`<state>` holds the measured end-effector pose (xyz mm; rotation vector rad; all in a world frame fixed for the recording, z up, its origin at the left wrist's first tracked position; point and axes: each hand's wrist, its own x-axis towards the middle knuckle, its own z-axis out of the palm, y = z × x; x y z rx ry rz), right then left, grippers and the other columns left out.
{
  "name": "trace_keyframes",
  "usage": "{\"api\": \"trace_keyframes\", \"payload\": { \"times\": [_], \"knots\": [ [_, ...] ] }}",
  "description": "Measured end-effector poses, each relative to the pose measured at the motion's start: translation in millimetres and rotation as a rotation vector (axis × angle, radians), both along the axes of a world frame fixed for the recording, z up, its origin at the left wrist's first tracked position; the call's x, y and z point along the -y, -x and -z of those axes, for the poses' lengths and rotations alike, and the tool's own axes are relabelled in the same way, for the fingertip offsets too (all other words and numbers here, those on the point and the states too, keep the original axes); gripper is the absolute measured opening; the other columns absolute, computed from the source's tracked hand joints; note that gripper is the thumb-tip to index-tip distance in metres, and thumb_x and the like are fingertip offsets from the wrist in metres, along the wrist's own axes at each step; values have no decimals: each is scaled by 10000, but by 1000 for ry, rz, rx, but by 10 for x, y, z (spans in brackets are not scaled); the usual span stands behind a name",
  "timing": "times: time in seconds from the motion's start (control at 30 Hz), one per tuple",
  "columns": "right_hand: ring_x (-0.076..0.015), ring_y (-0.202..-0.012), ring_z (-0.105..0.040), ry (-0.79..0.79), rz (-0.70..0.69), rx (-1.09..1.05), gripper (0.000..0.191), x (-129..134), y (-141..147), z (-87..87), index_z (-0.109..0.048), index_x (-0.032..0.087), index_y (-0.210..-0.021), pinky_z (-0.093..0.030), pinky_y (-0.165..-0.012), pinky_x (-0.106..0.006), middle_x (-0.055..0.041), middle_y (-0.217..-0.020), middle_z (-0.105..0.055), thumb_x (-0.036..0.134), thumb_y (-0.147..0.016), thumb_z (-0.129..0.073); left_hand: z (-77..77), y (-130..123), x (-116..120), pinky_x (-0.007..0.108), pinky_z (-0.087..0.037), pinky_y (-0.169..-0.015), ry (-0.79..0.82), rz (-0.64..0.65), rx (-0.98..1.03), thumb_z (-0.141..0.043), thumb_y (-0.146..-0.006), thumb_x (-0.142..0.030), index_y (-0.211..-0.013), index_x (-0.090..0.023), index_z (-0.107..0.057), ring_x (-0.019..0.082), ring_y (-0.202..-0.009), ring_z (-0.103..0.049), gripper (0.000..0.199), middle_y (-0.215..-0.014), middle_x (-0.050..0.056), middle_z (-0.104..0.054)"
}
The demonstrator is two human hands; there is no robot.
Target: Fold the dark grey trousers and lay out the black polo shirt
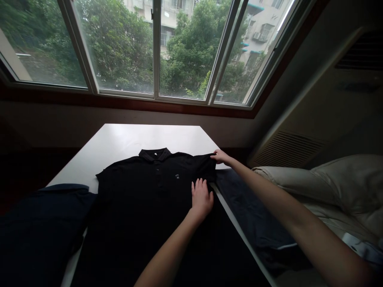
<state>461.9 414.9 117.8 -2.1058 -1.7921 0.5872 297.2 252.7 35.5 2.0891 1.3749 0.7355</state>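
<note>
A black polo shirt [134, 207] lies spread front side up, its collar toward the window and a small white logo on the chest. My left hand [202, 197] rests flat on the shirt below the right-hand sleeve, fingers stretched out. At the end of that sleeve, my right hand [221, 157] pinches the cuff between thumb and fingers. The shirt's lower part runs out of the bottom of the view in shadow.
Beneath the shirt is a white table [125, 135]. A dark navy garment [44, 227] lies at the left, and dark cloth [248, 211] lies along the right side. Farther right is a beige padded cover [335, 183]. A sliding window [155, 48] fills the background.
</note>
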Motion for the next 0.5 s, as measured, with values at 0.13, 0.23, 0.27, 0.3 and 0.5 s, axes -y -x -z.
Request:
{"api": "trace_keyframes", "payload": {
  "times": [0.13, 0.23, 0.27, 0.3, 0.5],
  "knots": [
    [-131, -639, -609, 12, -7, 148, 257, -27, 102, 37, -548, 96, -1095, -464, -578, -226, -96, -894, -662, 216, -870, -577, 59, 16, 86, 541, -95, -1210, -124, 4, -33, -423, -933, -293, -1403, -105, -430, 292, -1439, -271, 506, -1496, 162, -405],
    [-195, -824, -630, -45, -57, 281, 227, 38, 247, 8, -583, 137, -1061, -447, -667, -253, -110, -984, -669, 235, -855, -583, 59, 38, 90, 523, -121, -1211, -122, -2, 37, -442, -927, -293, -1366, -132, -476, 281, -1413, -324, 469, -1452, 143, -470],
    [-216, -879, -626, -67, -76, 320, 223, 78, 305, -17, -589, 147, -1061, -440, -692, -264, -115, -1010, -669, 244, -860, -574, 57, 40, 82, 512, -131, -1211, -119, -6, 86, -452, -922, -285, -1347, -147, -491, 273, -1394, -357, 449, -1425, 136, -500],
    [-235, -917, -623, -88, -95, 354, 224, 128, 368, -46, -591, 155, -1067, -433, -709, -276, -119, -1025, -670, 255, -869, -560, 55, 40, 69, 501, -150, -1208, -111, -13, 152, -458, -920, -275, -1326, -160, -506, 265, -1366, -399, 425, -1391, 131, -532],
    [-271, -900, -643, -171, -224, 503, 239, 521, 837, -136, -588, 188, -1099, -403, -695, -301, -112, -968, -690, 304, -922, -475, 56, 106, -141, 393, -419, -1053, 122, -199, 821, -489, -927, -312, -1174, -176, -550, 238, -1179, -560, 288, -1226, 133, -609]
  ]
}}
